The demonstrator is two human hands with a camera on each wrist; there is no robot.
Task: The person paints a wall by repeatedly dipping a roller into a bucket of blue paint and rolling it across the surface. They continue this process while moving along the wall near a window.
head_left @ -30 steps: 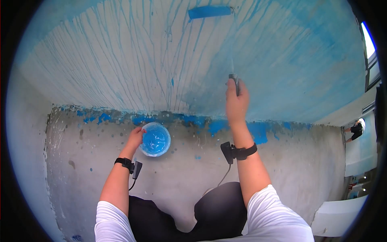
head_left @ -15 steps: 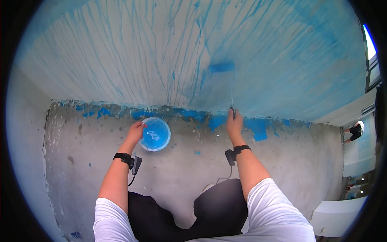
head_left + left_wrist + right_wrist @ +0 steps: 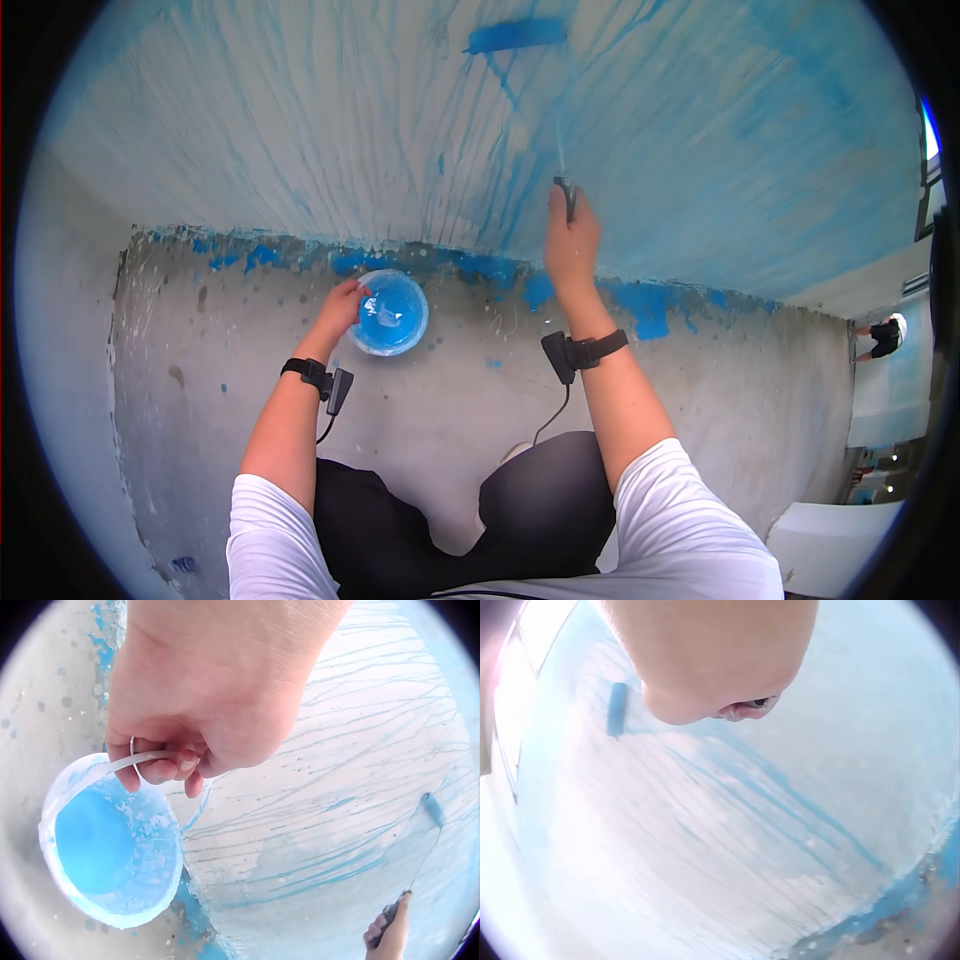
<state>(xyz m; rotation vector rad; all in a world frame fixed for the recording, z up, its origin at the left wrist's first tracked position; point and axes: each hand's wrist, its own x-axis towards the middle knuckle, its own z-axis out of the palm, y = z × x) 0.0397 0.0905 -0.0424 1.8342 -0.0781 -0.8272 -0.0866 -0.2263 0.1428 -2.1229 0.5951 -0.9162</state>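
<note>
My left hand (image 3: 342, 306) grips the white handle (image 3: 142, 757) of a paint bucket (image 3: 420, 335), fingers curled under it in the left wrist view. Blue paint (image 3: 94, 840) lies inside the bucket. With my right hand (image 3: 572, 240) I hold the dark grip (image 3: 388, 913) of a paint roller. The roller's blue sleeve (image 3: 518, 36) lies against the wall (image 3: 380, 130) high up in the head view. Fresh blue streaks (image 3: 780, 802) run down the wall below it. In the right wrist view most of the grip is hidden by the hand.
A grey concrete floor (image 3: 450, 400) with paint spots meets the wall along a blue-splashed edge (image 3: 480, 265). Black straps with small cameras (image 3: 325, 380) sit on both wrists. At the far right another person (image 3: 886, 335) stands near a wall. A white panel (image 3: 835, 545) is at lower right.
The roller first came down the wall with my right hand, then went back up, leaving more blue on the wall. My left hand keeps hold of the bucket, which shifted slightly up in view.
</note>
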